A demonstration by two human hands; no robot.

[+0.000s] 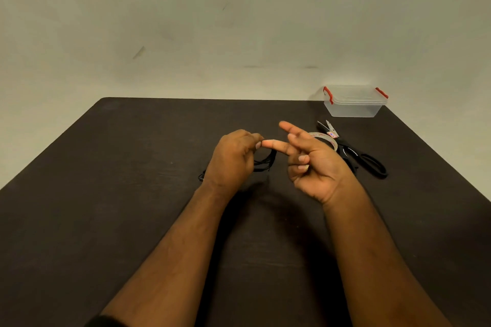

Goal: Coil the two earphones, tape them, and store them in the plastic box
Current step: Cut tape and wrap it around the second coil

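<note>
My left hand (235,158) grips a bundle of coiled black earphone wire (265,160) a little above the dark table (106,194). A bit of black cord (201,176) pokes out left of my wrist. My right hand (308,162) is beside the coil, its thumb tip touching my left fingertips at the top of the coil; its forefinger points up-left and the other fingers curl in. The clear plastic box (353,103) with red clips stands at the far right corner, lid on. A roll of clear tape (325,139) lies behind my right hand.
Black-handled scissors (356,152) lie right of the tape, blades toward the box. A plain pale wall rises behind the table's far edge.
</note>
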